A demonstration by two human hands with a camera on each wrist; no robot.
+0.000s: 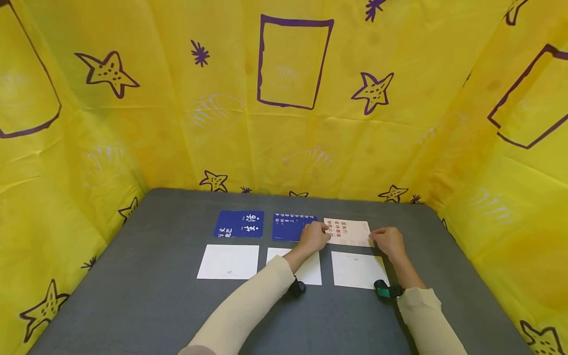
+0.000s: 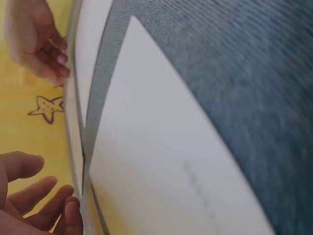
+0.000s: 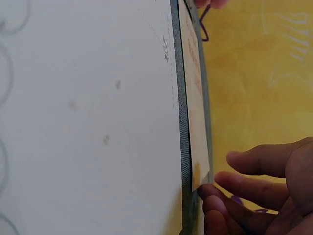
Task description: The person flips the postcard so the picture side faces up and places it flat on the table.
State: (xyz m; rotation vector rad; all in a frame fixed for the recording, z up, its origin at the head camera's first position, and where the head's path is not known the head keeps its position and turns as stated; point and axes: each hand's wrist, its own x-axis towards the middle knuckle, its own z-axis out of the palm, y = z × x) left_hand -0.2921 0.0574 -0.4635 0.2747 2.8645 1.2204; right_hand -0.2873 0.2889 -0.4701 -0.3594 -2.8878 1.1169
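Observation:
A cream card with reddish-brown characters (image 1: 350,231) lies at the right end of the back row on the dark table. At its left edge is my left hand (image 1: 315,236), fingertips touching the card and thumb held apart from them in the left wrist view. My right hand (image 1: 389,240) is at the opposite edge, its fingers (image 3: 210,190) by the near corner and the thumb raised away. Under the left forearm, a white card (image 1: 310,268) is partly hidden. Another white card (image 1: 358,268) lies just in front of the cream one.
Two blue cards with white characters, one at the left (image 1: 238,224) and one in the middle (image 1: 286,228), share the back row. A third white card (image 1: 228,261) lies front left. Yellow patterned cloth (image 1: 177,123) surrounds the dark grey table (image 1: 133,276) at the back and sides.

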